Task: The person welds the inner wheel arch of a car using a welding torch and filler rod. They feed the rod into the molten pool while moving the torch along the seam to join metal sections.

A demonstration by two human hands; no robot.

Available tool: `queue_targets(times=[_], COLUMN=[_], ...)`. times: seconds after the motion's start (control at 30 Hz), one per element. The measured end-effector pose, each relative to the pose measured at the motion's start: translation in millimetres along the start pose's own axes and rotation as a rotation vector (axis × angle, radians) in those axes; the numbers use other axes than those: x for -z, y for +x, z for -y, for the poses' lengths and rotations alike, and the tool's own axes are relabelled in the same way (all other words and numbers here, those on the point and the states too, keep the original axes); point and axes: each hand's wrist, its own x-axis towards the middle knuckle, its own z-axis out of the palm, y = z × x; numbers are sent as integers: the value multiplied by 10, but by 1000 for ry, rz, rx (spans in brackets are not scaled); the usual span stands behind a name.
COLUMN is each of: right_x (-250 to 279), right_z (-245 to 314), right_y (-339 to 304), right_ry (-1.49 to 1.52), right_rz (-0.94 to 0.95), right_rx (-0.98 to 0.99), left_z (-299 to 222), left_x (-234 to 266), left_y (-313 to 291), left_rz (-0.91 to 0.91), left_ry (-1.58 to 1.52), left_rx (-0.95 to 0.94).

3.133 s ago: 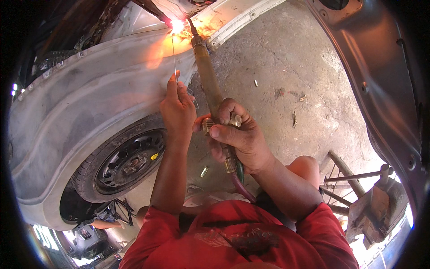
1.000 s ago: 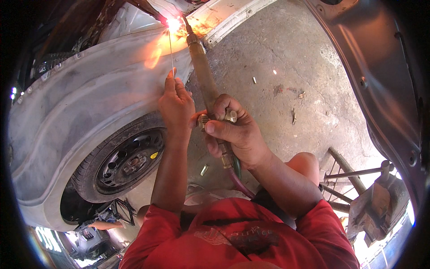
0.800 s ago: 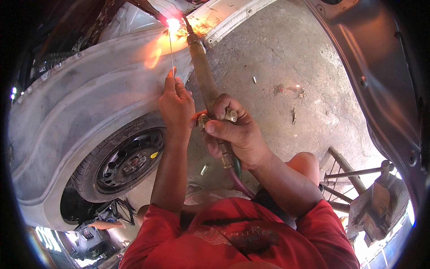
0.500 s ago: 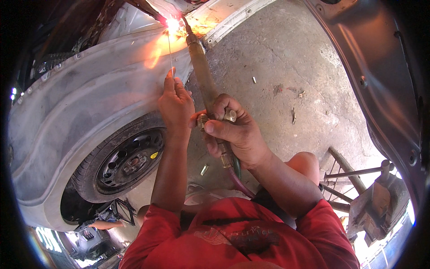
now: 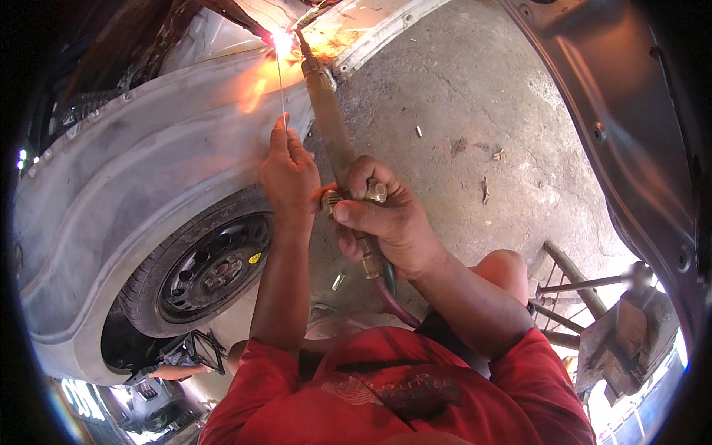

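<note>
My right hand [image 5: 389, 219] is wrapped round the valve end of a brass gas welding torch [image 5: 332, 126]. Two hoses [image 5: 393, 297], one reddish and one green, run back from its lower end. Ahead of my left fingers points a thin filler rod [image 5: 281, 89], pinched in my left hand [image 5: 288, 167]. Torch tip and rod end meet at a glaring bright spot [image 5: 282, 41] on the bare grey car body panel [image 5: 170, 119], near its upper edge. The glare hides the joint itself. Orange light spreads over the metal around it.
Below the panel sits a wheel with a black rim [image 5: 215, 271]. A car door [image 5: 593, 111] stands along the right. Small scraps [image 5: 486, 189] lie on the concrete floor [image 5: 445, 89]. At lower right is a rusty metal stand [image 5: 619, 341].
The torch and my right hand have shifted slightly left. My left hand has moved only a little. The bright spot still glows at the rod's end.
</note>
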Motion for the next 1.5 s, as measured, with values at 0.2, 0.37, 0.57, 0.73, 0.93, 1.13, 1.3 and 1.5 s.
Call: queue_targets(times=[0.2,0.37,0.57,0.73,0.93,1.13,1.3,1.5], right_x=[-6,-7,-11,-9,-2,32,24,24], right_z=[0,12,5,19,1,-35,-16,-6], right_y=[-10,-22,-19,0,13,45,30,32], right_ry=[38,-13,-60,-51,-6,28,28,21], right_rz=[18,-17,-41,-32,-3,34,34,56], right_rx=[-4,4,45,20,27,44,31,28], left_z=[27,193,134,75,34,44,53,68], left_x=[14,18,38,26,19,-7,-5,-18], left_y=[-32,-68,8,30,57,73,69,81], left_rz=[11,15,6,26,25,18,10,9], left_ry=[-7,-13,-104,-124,-108,-98,-116,-130], left_rx=[-9,-128,-108,-9,-30,-38,-30,-21])
